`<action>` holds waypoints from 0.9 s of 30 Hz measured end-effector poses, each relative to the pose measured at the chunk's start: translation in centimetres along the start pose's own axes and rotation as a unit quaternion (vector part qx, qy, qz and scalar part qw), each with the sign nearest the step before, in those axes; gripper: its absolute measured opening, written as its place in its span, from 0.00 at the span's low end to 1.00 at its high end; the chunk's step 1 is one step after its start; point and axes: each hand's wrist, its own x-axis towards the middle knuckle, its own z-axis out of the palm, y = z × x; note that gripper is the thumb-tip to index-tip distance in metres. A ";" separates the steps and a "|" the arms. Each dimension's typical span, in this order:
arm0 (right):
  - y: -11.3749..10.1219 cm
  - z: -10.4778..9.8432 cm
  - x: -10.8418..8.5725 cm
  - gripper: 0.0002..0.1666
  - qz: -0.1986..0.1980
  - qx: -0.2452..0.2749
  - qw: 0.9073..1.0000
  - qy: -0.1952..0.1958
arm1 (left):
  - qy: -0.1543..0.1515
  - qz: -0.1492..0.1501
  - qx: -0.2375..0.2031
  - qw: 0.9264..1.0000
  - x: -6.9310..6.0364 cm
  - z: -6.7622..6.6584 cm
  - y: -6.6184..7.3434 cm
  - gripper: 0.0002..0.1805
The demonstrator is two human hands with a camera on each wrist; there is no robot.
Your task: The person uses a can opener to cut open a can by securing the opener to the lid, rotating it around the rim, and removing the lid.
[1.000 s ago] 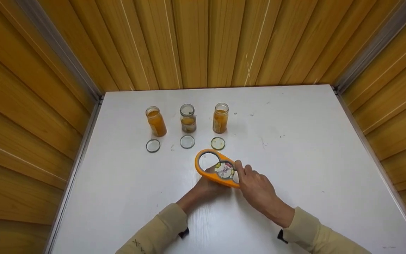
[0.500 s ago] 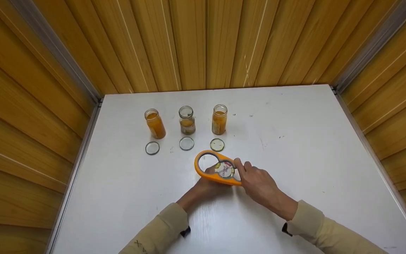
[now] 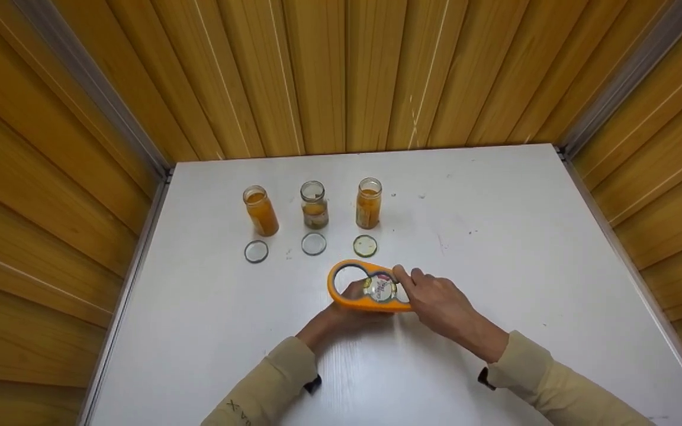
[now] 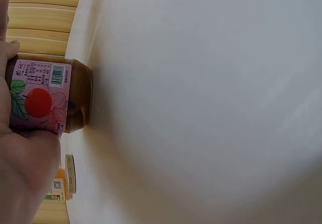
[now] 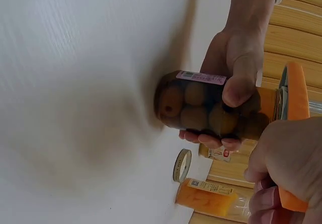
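Observation:
My left hand (image 3: 341,319) grips a glass jar (image 5: 196,108) round its side. The jar stands upright and holds dark round fruit; its pink label (image 4: 40,98) shows a red fruit. An orange jar opener (image 3: 360,305) with grey-lined openings lies flat over the jar's top. In its middle opening sits the jar's printed lid (image 3: 380,289). My right hand (image 3: 444,305) grips the opener's right end, fingers curled round it. In the head view the opener hides most of the jar.
Three uncapped glass jars stand farther back: a left jar (image 3: 263,216) and a right jar (image 3: 368,210) with orange contents, and a middle jar (image 3: 315,213) partly filled. Before each lies a lid: left (image 3: 256,251), middle (image 3: 314,244), right (image 3: 365,246). Wood-patterned walls (image 3: 317,77) surround the white table (image 3: 199,331).
The opener has swung slightly counterclockwise, its gripped end moving right and a little away from me with my right hand. My left hand stays on the jar. The head view has shifted slightly.

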 end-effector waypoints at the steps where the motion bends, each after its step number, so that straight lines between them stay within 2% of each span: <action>1: 0.3 0.0 0.0 0.39 -0.013 -0.004 1.000 0.005 | -0.008 0.010 0.001 1.000 0.1 0.0 0.0 0.34; 7: 2.2 0.3 0.3 0.37 -0.071 -0.011 0.997 0.035 | -0.034 0.045 0.027 0.998 0.8 -0.1 0.2 0.37; 14: 4.0 0.2 0.7 0.38 -0.087 0.013 0.996 0.006 | -0.056 0.056 0.060 0.995 2.0 0.0 0.4 0.41; 20: 5.4 0.0 0.4 0.41 -0.100 0.020 0.995 -0.005 | -0.092 0.039 0.129 0.987 3.0 0.3 0.9 0.45; 23: 6.0 -0.1 0.1 0.41 -0.105 0.019 0.994 0.004 | -0.106 0.029 0.140 0.984 3.5 0.5 1.1 0.46; 27: 6.8 -0.1 -0.2 0.39 -0.111 0.013 0.993 0.024 | -0.107 0.034 0.152 0.982 4.1 1.0 1.2 0.47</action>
